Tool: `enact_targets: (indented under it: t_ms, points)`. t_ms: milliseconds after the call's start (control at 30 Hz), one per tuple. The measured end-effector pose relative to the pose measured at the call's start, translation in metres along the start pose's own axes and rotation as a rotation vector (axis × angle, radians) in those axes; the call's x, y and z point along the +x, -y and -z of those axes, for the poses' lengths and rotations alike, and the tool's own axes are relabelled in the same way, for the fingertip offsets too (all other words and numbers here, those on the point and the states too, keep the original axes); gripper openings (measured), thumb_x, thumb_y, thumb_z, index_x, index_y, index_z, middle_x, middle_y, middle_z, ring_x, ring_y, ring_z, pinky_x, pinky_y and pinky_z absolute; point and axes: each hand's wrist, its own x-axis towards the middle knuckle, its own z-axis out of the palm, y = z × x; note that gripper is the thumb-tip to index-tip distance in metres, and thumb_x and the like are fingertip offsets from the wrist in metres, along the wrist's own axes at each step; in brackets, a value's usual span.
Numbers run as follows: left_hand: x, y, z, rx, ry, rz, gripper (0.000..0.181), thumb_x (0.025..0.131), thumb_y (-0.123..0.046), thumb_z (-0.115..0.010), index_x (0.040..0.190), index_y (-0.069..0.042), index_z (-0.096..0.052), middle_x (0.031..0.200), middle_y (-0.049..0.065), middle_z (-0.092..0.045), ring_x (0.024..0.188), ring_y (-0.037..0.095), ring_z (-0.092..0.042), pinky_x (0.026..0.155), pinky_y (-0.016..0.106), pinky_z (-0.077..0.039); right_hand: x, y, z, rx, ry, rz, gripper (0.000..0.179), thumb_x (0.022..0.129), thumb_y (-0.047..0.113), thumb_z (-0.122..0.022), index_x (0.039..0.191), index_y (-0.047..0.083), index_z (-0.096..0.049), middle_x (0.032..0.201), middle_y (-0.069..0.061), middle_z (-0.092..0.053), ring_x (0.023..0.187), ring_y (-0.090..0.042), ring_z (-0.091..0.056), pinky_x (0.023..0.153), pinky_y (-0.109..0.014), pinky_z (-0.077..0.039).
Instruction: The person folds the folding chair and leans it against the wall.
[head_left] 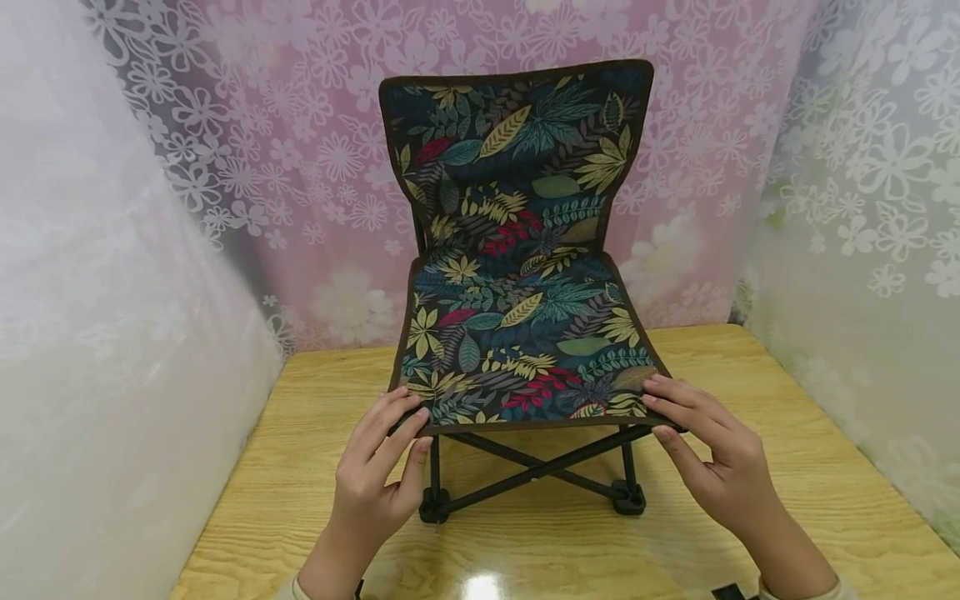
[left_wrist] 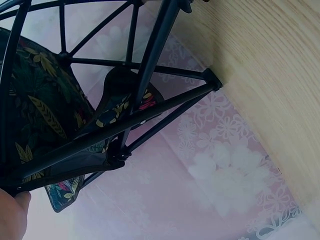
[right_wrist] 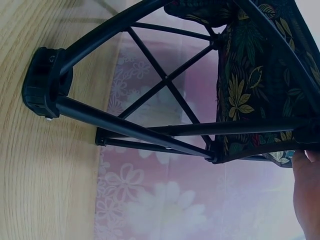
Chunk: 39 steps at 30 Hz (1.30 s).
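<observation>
A folding chair point(head_left: 525, 333) with dark leaf-print fabric and brown edging stands unfolded on a wooden table. My left hand point(head_left: 382, 467) grips the front left corner of its seat, fingers over the top and thumb at the front edge. At the front right corner, my right hand point(head_left: 712, 458) holds the seat in much the same way. Black crossed legs point(head_left: 532, 471) show under the front edge. From below, the left wrist view has the frame tubes point(left_wrist: 115, 120) beside the thumb; in the right wrist view a plastic foot point(right_wrist: 45, 82) rests on the wood.
The wood-grain tabletop point(head_left: 300, 483) extends on both sides of the chair. Behind it hangs a pink flower-patterned curtain point(head_left: 322, 167). Pale sheets close in the left point(head_left: 112, 333) and right point(head_left: 862, 292) sides.
</observation>
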Motion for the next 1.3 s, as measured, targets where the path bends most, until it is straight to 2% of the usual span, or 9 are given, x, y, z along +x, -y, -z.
enact_targets:
  t_ms: [633, 833, 1000, 1300]
  points:
    - [-0.001, 0.0, -0.004, -0.01, -0.036, 0.016, 0.028, 0.107, -0.015, -0.064, 0.11, 0.009, -0.078, 0.112, 0.028, -0.074, 0.112, 0.047, -0.07, 0.12, 0.042, -0.047, 0.002, 0.0, -0.001, 0.006, -0.008, 0.002, 0.033, 0.105, 0.017, -0.069, 0.112, -0.014, -0.076, 0.127, -0.024, -0.074, 0.136, -0.02, -0.064, 0.119, -0.025, -0.044]
    - [-0.002, 0.0, -0.005, 0.01, -0.043, 0.024, 0.027, 0.107, -0.016, -0.066, 0.11, 0.008, -0.079, 0.11, 0.027, -0.075, 0.11, 0.047, -0.071, 0.118, 0.041, -0.049, 0.003, 0.001, -0.004, -0.015, -0.036, 0.01, 0.033, 0.105, 0.018, -0.069, 0.11, -0.014, -0.076, 0.124, -0.024, -0.074, 0.135, -0.019, -0.065, 0.117, -0.023, -0.046]
    - [-0.002, 0.001, -0.006, 0.035, -0.023, 0.041, 0.027, 0.107, -0.016, -0.065, 0.111, 0.007, -0.079, 0.112, 0.026, -0.075, 0.111, 0.045, -0.071, 0.118, 0.039, -0.049, 0.005, 0.005, -0.01, -0.032, -0.075, 0.003, 0.034, 0.106, 0.018, -0.067, 0.109, -0.015, -0.076, 0.122, -0.023, -0.075, 0.134, -0.017, -0.066, 0.115, -0.021, -0.048]
    - [0.001, 0.001, -0.006, 0.057, -0.03, 0.033, 0.028, 0.108, -0.015, -0.064, 0.109, 0.008, -0.079, 0.109, 0.026, -0.076, 0.106, 0.046, -0.072, 0.117, 0.04, -0.05, 0.007, 0.013, -0.021, -0.054, -0.115, -0.027, 0.036, 0.106, 0.018, -0.066, 0.104, -0.016, -0.076, 0.12, -0.014, -0.077, 0.131, -0.011, -0.067, 0.122, -0.029, -0.042]
